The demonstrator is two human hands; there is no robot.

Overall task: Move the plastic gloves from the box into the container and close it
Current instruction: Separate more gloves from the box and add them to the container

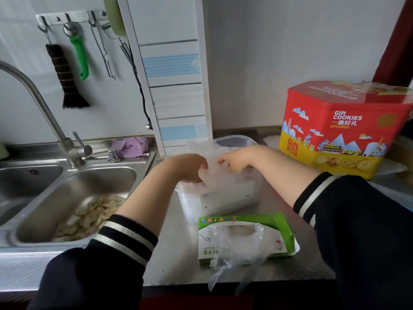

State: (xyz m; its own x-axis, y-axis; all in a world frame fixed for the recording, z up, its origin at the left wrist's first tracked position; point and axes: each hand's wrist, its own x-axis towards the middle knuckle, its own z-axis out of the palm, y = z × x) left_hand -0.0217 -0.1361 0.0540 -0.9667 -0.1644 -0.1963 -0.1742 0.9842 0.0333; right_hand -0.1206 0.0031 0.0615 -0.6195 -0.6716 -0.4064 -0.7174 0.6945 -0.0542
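Note:
A translucent white plastic container (223, 198) stands open on the steel counter, a heap of clear plastic gloves (210, 153) bulging out of its top. My left hand (188, 166) and my right hand (237, 158) both rest on that heap with curled fingers, gripping the crumpled film over the container's mouth. Nearer to me lies the green and white glove box (277, 222), flat on the counter. More clear gloves (237, 253) spill from its oval opening and hang over the counter's front edge. I can see no lid for the container.
A red and yellow cookie tin (339, 128) stands at the right. A double steel sink (73, 198) with food scraps and a tap (44, 113) lies left. A purple cloth (130, 146) sits behind the sink. A brush and utensils hang on the wall.

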